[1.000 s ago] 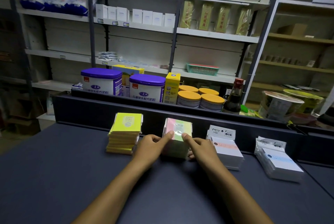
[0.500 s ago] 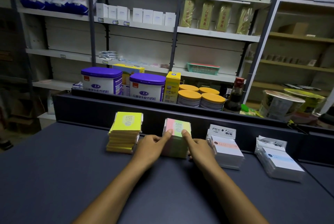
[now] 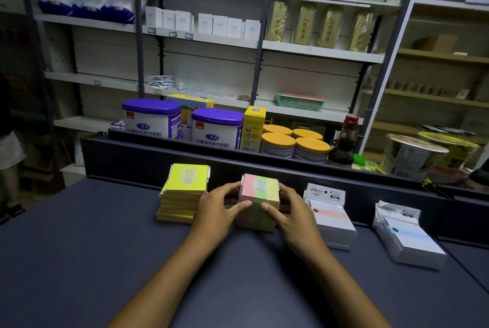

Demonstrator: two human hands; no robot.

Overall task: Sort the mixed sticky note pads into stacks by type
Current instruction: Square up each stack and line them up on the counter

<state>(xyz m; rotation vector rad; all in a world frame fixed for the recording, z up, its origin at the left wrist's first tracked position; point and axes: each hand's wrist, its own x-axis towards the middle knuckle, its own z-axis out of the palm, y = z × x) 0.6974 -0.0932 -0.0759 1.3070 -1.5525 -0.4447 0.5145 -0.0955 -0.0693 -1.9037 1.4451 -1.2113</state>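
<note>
Four stacks of sticky note pads stand in a row on the dark counter [image 3: 79, 261]. At the left is a yellow stack [image 3: 182, 195]. In the middle is a pink, green and yellow striped stack [image 3: 258, 200]. To its right stands a white stack with an orange stripe [image 3: 330, 217], and farthest right a white stack with a blue stripe [image 3: 408, 240]. My left hand [image 3: 219, 208] grips the striped stack's left side, thumb on its front. My right hand [image 3: 291, 211] grips its right side the same way.
A raised dark ledge [image 3: 148, 158] runs behind the stacks. Beyond it stand purple-lidded milk powder tins [image 3: 153, 121], orange-lidded cans [image 3: 293, 142], a yellow box [image 3: 252, 129] and a dark bottle [image 3: 344, 145]. Shelving fills the back. A person's legs [image 3: 9, 168] show at far left.
Both hands have shifted from the striped stack's top edge to clasp its sides, thumbs now on the front face. The stacks stay where they were.
</note>
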